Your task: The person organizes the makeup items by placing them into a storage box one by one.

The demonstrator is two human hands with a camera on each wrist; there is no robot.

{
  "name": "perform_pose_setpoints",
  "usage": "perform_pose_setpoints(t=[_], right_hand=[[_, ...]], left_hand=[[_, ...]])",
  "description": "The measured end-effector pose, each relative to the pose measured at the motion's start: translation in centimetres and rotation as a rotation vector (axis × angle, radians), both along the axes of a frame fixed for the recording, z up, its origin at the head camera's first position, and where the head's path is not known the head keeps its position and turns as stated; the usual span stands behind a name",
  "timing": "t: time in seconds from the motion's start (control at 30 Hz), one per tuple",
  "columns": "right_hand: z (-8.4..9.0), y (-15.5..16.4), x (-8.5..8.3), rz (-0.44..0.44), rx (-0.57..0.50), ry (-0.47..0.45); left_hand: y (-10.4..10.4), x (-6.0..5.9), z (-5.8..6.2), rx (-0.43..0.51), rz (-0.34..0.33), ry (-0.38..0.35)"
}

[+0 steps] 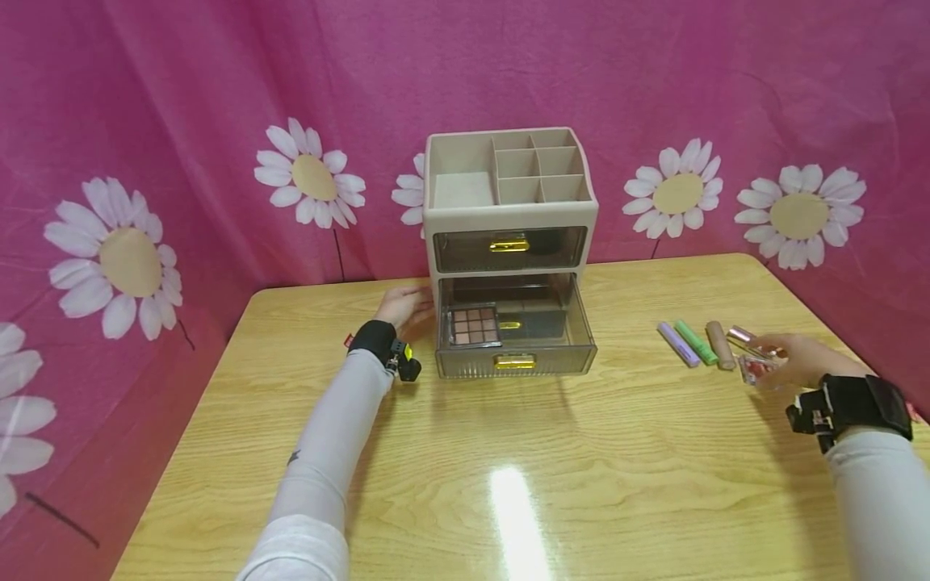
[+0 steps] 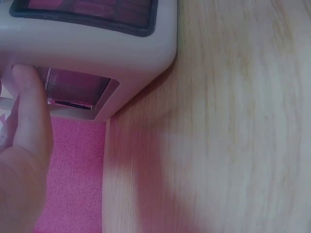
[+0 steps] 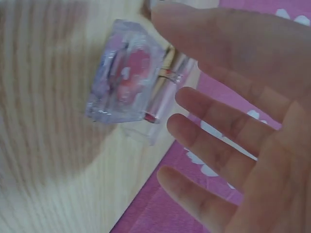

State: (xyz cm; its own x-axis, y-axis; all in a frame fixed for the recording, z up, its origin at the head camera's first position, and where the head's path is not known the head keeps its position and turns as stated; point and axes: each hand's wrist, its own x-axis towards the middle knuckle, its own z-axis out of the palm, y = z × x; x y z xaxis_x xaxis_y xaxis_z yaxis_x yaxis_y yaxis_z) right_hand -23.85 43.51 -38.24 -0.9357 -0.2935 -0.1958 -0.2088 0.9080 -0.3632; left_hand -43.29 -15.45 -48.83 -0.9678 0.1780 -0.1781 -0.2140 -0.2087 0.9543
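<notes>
Pink cloth backdrop (image 1: 182, 97) printed with white daisies, hung round the far and side edges of a pale wood-grain desk (image 1: 508, 484); a glare patch sits on the near middle.

Beige organiser (image 1: 511, 242) stands at the middle of the far edge. Open-top compartments above, two smoky clear drawers below with gold handles. Upper drawer is in; lower drawer (image 1: 516, 339) is pulled out toward the near edge. An eyeshadow palette (image 1: 474, 325) lies in the left part of that drawer.

Left hand (image 1: 407, 308) rests against the organiser's left side near its base, fingers laid out fairly straight; in the left wrist view a fingertip (image 2: 24, 80) touches the beige frame.

Right hand (image 1: 799, 359) hovers near the right edge, fingers spread and relaxed, holding nothing. Just under and beside its fingers (image 3: 214, 116) lies a clear lipstick case (image 1: 756, 369) with a pink inside, flat on the desk close to the right edge; contact cannot be told.

Row of small tubes left of that hand, lying side by side: lilac tube (image 1: 678, 344), green tube (image 1: 695, 341), tan tube (image 1: 720, 344), and a pinkish metallic tube (image 1: 744, 337) nearest the hand.
</notes>
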Motion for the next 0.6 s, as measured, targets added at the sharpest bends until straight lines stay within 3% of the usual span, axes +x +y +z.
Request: perform_pose_setpoints(t=[0.2,0.33,0.37,0.47,0.6], right_hand=[[-0.6,0.2,-0.1,-0.010,-0.015,-0.021],[-0.9,0.2,-0.1,-0.012,-0.012,-0.029],[-1.0,0.2,-0.1,-0.011,-0.014,-0.033],[-1.1,0.2,-0.2,-0.026,-0.009,-0.049],[-1.5,0.3,-0.4,-0.028,0.002,-0.054]], left_hand=[[1.5,4.4,4.7,-0.057,0.033,-0.033],[2.3,6.7,7.2,-0.099,0.034,-0.031],[2.7,7.7,8.4,-0.140,0.050,-0.053],[3.0,9.2,10.2,-0.155,0.039,-0.064],[3.1,10.4,11.5,-0.143,0.035,-0.082]])
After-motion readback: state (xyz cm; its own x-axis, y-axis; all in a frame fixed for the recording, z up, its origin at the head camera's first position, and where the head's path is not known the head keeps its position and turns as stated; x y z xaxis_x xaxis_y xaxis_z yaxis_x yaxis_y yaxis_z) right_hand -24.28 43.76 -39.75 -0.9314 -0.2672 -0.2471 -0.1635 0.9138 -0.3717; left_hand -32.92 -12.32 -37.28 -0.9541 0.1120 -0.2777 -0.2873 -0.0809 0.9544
